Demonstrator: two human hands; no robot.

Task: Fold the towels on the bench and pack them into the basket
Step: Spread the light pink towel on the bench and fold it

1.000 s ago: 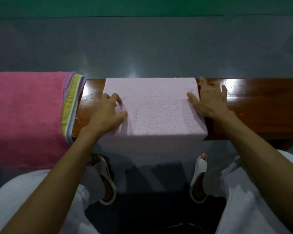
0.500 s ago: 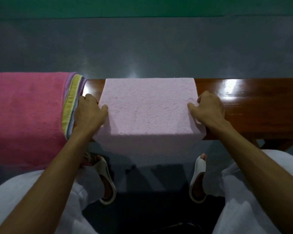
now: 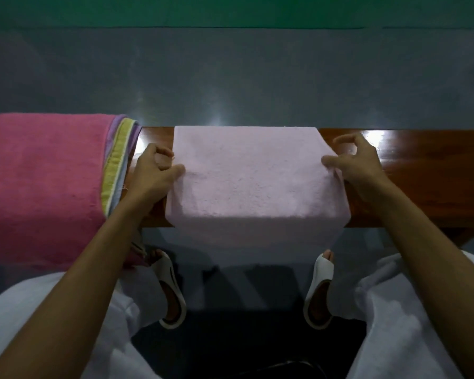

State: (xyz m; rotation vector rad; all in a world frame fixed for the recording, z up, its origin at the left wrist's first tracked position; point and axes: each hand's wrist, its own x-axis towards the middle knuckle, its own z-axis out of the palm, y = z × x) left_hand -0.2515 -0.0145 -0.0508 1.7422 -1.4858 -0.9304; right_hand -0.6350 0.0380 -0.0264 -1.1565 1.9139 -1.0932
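A pale pink towel (image 3: 252, 176) lies folded across the glossy brown wooden bench (image 3: 422, 181), its front part hanging over the near edge. My left hand (image 3: 153, 173) pinches the towel's left edge between thumb and curled fingers. On the opposite side, my right hand (image 3: 353, 165) pinches the right edge, which is lifted slightly off the bench. A darker pink towel (image 3: 41, 181) with yellow and purple stripes along its side is draped over the bench at the left. No basket is in view.
Grey floor (image 3: 230, 77) stretches behind the bench to a green strip at the top. Below the bench are my feet in white sandals (image 3: 173, 291) and my knees in white trousers. A dark curved object shows at the bottom edge.
Both hands went from resting flat on the pale towel's sides to pinching its left and right edges. The right edge has come up a little.
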